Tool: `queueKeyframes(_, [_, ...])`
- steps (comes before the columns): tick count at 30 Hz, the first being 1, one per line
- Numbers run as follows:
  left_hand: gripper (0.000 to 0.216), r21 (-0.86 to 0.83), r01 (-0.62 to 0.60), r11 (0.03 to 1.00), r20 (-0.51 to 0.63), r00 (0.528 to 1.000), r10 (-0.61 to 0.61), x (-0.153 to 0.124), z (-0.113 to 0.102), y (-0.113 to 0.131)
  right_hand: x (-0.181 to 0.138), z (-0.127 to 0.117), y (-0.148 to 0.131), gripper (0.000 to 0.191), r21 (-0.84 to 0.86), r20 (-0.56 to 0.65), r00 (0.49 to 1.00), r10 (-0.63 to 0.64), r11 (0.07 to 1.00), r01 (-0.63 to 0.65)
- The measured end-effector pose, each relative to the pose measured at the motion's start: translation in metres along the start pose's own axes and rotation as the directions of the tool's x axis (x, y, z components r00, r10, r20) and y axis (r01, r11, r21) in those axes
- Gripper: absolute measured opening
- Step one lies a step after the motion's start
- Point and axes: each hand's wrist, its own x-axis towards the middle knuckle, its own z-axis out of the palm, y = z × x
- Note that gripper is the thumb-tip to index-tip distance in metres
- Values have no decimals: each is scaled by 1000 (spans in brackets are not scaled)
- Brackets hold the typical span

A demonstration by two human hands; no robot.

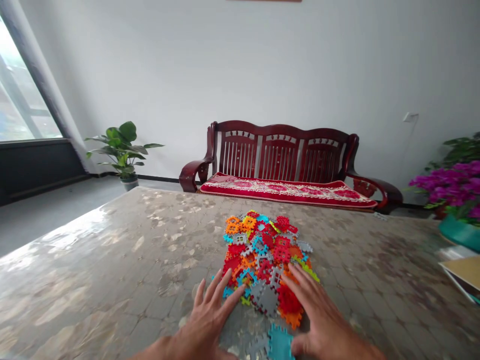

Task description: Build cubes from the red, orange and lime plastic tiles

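A pile of flat, toothed plastic building tiles in red, orange, blue, grey and green lies on the table. My left hand rests flat at the pile's near left edge, fingers spread, fingertips touching blue and green tiles. My right hand lies flat on the near right side, fingers over red and orange tiles. A grey tile sits between both hands. A blue tile and another grey one lie just in front of me between the wrists. Neither hand grips anything.
The table has a glossy mottled brown top. Books or folders lie at its right edge beside a teal pot of purple flowers. Behind stand a dark wooden bench with a red cushion and a green potted plant.
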Motion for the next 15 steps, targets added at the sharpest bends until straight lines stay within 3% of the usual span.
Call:
queueKeyframes(5, [121, 13, 32, 999, 14, 999, -32, 10, 13, 15, -3, 27, -18, 117, 41, 23, 999, 26, 999, -27])
queueKeyframes(11, [104, 8, 58, 998, -32, 998, -57, 29, 5, 28, 27, 40, -27, 73, 109, -94, 983, 156, 983, -146])
queueKeyframes(15, [86, 34, 30, 999, -66, 997, -27, 34, 0, 23, 30, 42, -30, 92, 151, -71, 993, 96, 985, -85])
